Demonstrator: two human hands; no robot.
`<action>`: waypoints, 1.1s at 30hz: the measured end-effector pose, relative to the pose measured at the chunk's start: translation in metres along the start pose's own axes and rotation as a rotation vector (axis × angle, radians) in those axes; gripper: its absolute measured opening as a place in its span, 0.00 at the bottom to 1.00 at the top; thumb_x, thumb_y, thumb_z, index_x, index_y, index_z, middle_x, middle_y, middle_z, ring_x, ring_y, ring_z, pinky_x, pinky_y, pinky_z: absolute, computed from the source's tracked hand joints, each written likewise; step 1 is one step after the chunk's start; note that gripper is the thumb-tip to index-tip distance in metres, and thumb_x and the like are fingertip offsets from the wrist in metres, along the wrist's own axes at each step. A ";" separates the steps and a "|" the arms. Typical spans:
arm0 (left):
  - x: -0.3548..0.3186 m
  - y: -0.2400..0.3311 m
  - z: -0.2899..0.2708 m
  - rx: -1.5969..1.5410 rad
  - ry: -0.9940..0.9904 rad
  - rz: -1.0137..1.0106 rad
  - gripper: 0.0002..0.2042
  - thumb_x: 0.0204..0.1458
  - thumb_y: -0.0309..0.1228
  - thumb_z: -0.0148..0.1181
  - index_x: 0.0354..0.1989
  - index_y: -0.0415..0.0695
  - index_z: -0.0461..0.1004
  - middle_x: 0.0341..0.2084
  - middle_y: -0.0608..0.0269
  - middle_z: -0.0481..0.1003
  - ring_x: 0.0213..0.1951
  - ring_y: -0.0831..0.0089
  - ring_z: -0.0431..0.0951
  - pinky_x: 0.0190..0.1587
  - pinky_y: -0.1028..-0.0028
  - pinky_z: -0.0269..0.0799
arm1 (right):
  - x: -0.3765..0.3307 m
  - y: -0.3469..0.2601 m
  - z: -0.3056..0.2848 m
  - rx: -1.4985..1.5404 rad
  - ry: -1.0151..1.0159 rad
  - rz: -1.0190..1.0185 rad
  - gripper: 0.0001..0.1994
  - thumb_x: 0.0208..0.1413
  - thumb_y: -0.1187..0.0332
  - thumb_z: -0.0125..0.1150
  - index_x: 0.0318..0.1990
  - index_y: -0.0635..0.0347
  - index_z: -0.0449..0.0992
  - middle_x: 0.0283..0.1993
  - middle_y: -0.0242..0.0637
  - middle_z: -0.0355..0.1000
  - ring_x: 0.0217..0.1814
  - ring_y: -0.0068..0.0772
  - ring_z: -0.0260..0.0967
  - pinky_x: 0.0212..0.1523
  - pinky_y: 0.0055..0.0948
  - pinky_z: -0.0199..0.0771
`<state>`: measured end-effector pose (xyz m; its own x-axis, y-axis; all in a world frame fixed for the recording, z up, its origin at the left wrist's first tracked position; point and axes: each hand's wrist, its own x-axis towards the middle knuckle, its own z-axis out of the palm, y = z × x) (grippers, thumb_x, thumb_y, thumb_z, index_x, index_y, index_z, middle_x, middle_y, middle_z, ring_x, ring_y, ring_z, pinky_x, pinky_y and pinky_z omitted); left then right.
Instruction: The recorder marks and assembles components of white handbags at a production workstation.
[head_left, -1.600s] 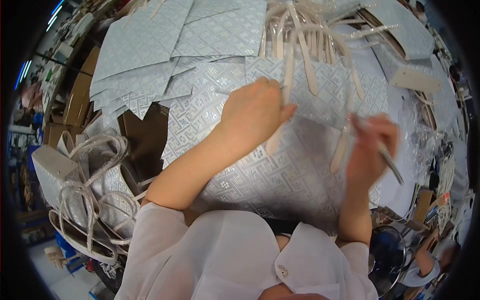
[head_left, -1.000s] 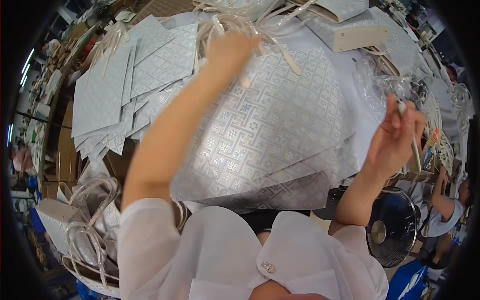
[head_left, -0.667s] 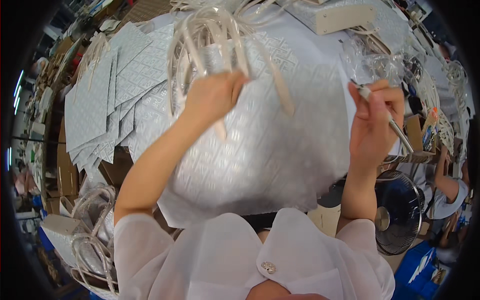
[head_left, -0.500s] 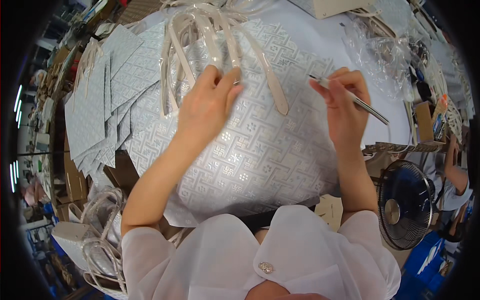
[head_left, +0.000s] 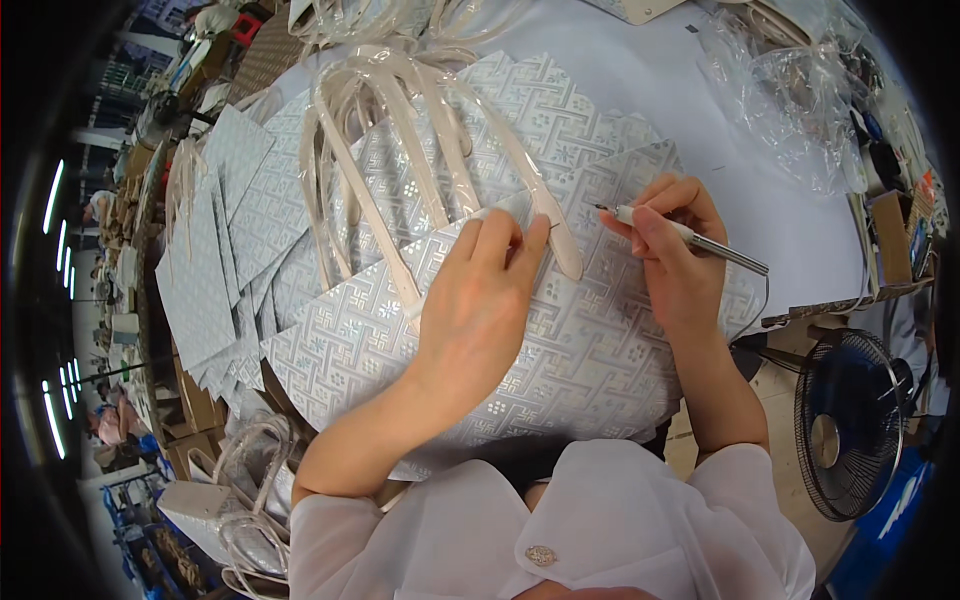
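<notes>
My left hand (head_left: 470, 310) is closed at the upper edge of a silvery patterned panel (head_left: 350, 340), its fingers bent over that edge; the fingertips are partly hidden. Beige handle straps (head_left: 400, 130) in clear plastic wrap arch just beyond, some passing behind the panel edge. One strap's rounded end (head_left: 567, 252) lies right beside my left thumb. In my right hand (head_left: 683, 265) is a slim white and silver pen-like tool (head_left: 715, 246), pinched between thumb and fingers. A thin cord hangs from its back end, and its dark tip points left toward the strap end, above the patterned material.
More patterned panels (head_left: 215, 240) are stacked at the left. Crumpled clear plastic (head_left: 790, 110) lies on the white tabletop (head_left: 640, 70) at the far right. A black fan (head_left: 850, 425) stands at the lower right. Bags with handles (head_left: 235, 510) are at the lower left.
My left hand has come off the straps, moving right and nearer to me, onto a panel edge that now crosses the straps. My right hand has moved slightly nearer, still holding the tool.
</notes>
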<state>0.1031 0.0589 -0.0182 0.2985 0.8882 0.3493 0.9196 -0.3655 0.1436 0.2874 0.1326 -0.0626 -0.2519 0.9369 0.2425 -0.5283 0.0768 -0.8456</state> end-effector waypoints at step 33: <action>0.004 0.024 0.008 -0.106 -0.004 -0.170 0.22 0.45 0.16 0.59 0.52 0.28 0.71 0.33 0.56 0.67 0.35 0.64 0.72 0.32 0.71 0.73 | 0.000 -0.003 -0.004 -0.043 0.028 0.043 0.05 0.56 0.78 0.59 0.32 0.63 0.69 0.34 0.36 0.68 0.26 0.17 0.62 0.30 0.17 0.64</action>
<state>0.1282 0.0560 -0.0205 0.1424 0.9407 0.3080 0.9249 -0.2373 0.2971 0.2920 0.1340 -0.0614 -0.2506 0.9488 0.1923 -0.4818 0.0500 -0.8748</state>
